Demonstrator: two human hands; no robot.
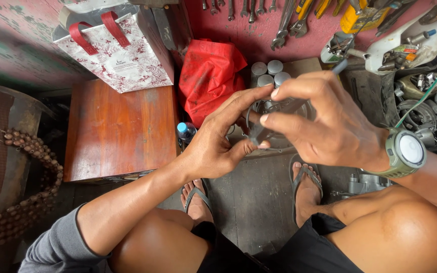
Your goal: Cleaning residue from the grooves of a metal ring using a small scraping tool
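Hands meet at frame centre — left hand (213,144) pinches a small dark metal part (257,135), right hand (319,124) grips its upper end. Fitting step, apparently; next move likely needs steady fingertip alignment. Round grey metal housing (279,108) lies behind.

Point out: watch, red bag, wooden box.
watch (410,149), head view, on the round pale face.
red bag (209,78), head view, middle of its crumpled front.
wooden box (120,129), head view, bare centre of its top.
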